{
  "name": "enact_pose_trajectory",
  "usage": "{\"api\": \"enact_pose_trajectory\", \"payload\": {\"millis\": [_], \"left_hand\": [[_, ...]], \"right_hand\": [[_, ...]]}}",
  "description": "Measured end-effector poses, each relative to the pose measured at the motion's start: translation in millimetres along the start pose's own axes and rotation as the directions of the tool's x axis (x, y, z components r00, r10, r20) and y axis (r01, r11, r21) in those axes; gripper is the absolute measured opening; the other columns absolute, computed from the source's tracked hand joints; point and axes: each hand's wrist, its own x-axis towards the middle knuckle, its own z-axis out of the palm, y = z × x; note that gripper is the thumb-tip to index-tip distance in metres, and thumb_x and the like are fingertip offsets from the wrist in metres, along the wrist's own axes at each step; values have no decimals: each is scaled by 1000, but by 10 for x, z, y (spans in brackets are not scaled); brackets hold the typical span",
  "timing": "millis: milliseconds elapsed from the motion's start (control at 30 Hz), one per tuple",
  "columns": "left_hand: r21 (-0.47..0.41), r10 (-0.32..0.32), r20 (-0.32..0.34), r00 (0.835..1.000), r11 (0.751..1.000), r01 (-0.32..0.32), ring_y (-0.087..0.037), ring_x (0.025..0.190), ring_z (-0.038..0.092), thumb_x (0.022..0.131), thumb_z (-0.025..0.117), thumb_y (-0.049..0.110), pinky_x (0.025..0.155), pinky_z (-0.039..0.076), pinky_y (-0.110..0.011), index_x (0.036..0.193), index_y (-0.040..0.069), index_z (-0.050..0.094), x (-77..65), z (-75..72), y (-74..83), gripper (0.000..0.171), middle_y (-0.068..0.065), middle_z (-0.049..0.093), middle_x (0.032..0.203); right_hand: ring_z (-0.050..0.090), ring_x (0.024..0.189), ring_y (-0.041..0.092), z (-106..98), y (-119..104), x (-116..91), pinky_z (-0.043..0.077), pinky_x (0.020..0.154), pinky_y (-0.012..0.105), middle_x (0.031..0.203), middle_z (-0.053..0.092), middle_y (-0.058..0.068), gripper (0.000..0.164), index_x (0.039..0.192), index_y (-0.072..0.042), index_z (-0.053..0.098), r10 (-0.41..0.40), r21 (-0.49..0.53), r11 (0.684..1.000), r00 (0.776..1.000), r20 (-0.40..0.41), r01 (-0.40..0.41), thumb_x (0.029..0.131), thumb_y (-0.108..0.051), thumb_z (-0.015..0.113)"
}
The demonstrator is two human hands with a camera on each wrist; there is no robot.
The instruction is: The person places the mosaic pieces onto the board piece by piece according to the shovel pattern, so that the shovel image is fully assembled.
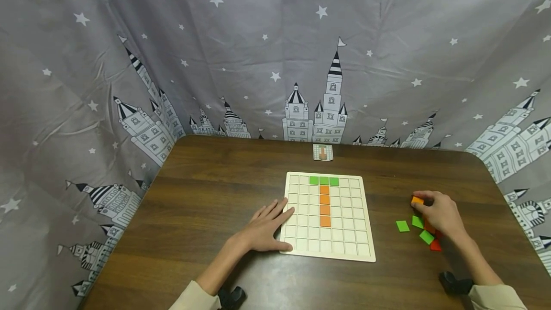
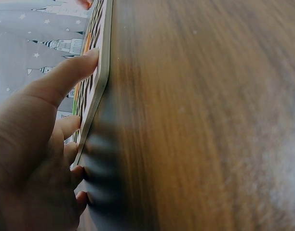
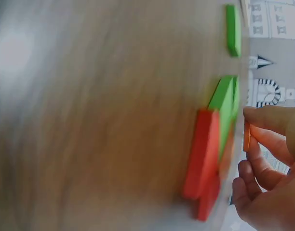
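A cream grid board lies flat on the table, with three green tiles along its top row and a column of orange tiles below the middle one. My left hand rests on the board's left edge, fingers spread and thumb on the near corner, as the left wrist view also shows. Right of the board, my right hand pinches an orange tile between thumb and fingers. Just under that hand lie loose green tiles and red tiles, partly covered by it.
A small pattern card with a printed grid lies at the table's back edge, behind the board. The brown wooden table meets a grey curtain with stars and castles. Black straps with cameras sit on both wrists.
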Motion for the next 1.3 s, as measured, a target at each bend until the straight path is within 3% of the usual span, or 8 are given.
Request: {"api": "enact_pose_trajectory", "payload": {"millis": [233, 433, 600, 1067, 1300], "left_hand": [[0, 7, 3, 1000, 1000, -7, -33, 151, 8, 86, 71, 54, 116, 11, -56, 159, 16, 29, 7, -5, -4, 93, -10, 11, 166], [-8, 14, -2, 1000, 1000, -14, -34, 151, 9, 86, 72, 53, 116, 11, -57, 159, 14, 30, 6, -6, 3, 93, -11, 13, 166], [-4, 9, -1, 1000, 1000, -9, -34, 151, 9, 86, 72, 53, 116, 12, -57, 159, 14, 30, 5, -10, 9, 93, -11, 13, 166], [-9, 9, -7, 1000, 1000, -9, -35, 151, 10, 85, 74, 52, 116, 13, -58, 158, 15, 31, 1, -16, 20, 92, -12, 14, 166], [2, -1, 2, 1000, 1000, 1, -33, 151, 9, 86, 72, 54, 116, 13, -57, 159, 15, 30, 0, -22, 23, 93, -11, 12, 166]], "right_hand": [[57, 101, 49, 26, -262, -6, 45, 74, 54, 122, 60, 35, 35, 119, 7, 69, -89, 34, 995, 995, -36, 91, 94, -17, 71], [52, 114, 53, 82, -499, -28, 42, 86, 66, 123, 61, 31, 34, 120, 5, 69, -120, 58, 991, 993, -13, 120, 93, -16, 72], [51, 119, 51, 137, -696, -61, 40, 92, 66, 122, 63, 26, 31, 118, 2, 71, -149, 90, 985, 989, 12, 147, 91, -12, 74], [63, 105, 35, 498, -1097, -163, 49, 88, 53, 111, 70, 11, 26, 109, -4, 76, -214, 137, 969, 976, 49, 205, 83, -5, 80], [64, 98, 28, 713, -1217, -211, 50, 83, 46, 109, 71, 6, 26, 106, -6, 77, -204, 199, 963, 975, 94, 182, 81, -5, 81]]}}
